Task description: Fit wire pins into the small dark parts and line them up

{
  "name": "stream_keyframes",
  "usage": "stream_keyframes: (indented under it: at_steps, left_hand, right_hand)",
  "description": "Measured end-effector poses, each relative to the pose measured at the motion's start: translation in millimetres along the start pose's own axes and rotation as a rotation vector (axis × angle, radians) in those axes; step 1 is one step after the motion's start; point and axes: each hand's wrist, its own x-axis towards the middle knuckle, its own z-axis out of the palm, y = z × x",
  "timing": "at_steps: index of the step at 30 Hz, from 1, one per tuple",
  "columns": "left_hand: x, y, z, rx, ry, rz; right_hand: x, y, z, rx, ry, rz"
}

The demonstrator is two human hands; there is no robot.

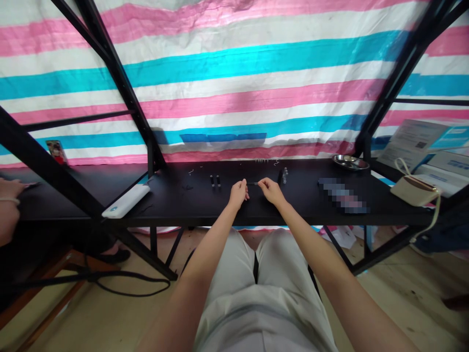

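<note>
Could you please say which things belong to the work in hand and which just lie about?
Apparently in use: small dark piece between left hand and right hand; perhaps two pale-tipped pieces.
Probably lying about: beige bag, white case.

From my left hand (239,194) I can pass toward twelve o'clock; two dark tubes (218,181) obstruct ten, my right hand (271,190) three
</note>
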Motion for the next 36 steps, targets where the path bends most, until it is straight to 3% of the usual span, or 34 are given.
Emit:
stream_keyframes:
  at_steps: [8,15,19,22,26,29,36]
  left_hand:
    - [-2,1,0.5,0.030,-0.012,0.023]
    - [-4,4,1.0,0.038,-0.018,0.025]
    - [-2,2,-0.1,0.024,0.069,0.025]
    - [-3,2,-0.7,0.051,0.048,0.041]
    - [-6,5,-0.7,0.048,-0.112,0.106]
    - [-7,7,-0.7,-0.014,-0.176,0.079]
    - [-9,12,-1.2,-0.071,-0.187,0.020]
  right_hand:
    - [0,4,4,-0.041,-0.028,-0.055]
    - [-4,-9,1,-0.441,-0.067,-0.167]
    - [-4,-12,-1,-0.650,0.019,-0.120]
    - [-4,-12,-3,-0.558,0.078,-0.151]
    - [-5,-11,-2,-0.352,-0.051,-0.276]
    - [-5,-7,0,-0.299,-0.124,-0.264]
    - [-4,-6,2,-0.331,-0.169,-0.186]
